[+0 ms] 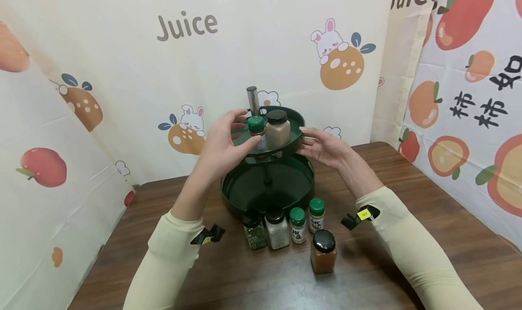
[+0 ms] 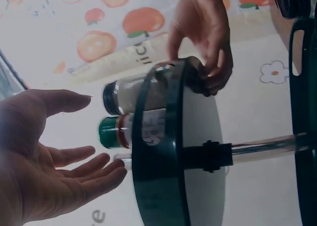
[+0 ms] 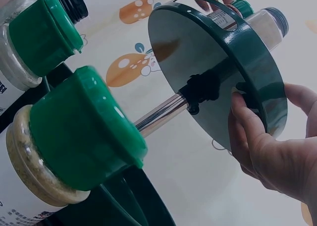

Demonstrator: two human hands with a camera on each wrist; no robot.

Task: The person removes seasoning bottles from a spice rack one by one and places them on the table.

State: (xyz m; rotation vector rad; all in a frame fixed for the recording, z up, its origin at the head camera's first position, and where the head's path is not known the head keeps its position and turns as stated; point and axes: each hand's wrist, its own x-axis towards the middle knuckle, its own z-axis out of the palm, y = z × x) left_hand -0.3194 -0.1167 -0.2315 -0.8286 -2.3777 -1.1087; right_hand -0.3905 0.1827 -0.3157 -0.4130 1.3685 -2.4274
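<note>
A dark green two-tier rack with a metal post stands on the table. On its upper tray are a small green-capped shaker and a black-lidded jar of beige powder, side by side. My left hand hovers at the left of this tray, thumb and fingers spread around the shaker; the left wrist view shows a gap between them. At the tray's right side my right hand grips the rim, fingers underneath and thumb outside. Below is the lower tray.
In front of the rack stand a black-lidded herb jar, a black-lidded pale jar and two green-capped shakers. A black-lidded jar of orange-brown powder is nearer me. Printed curtains hang behind the table.
</note>
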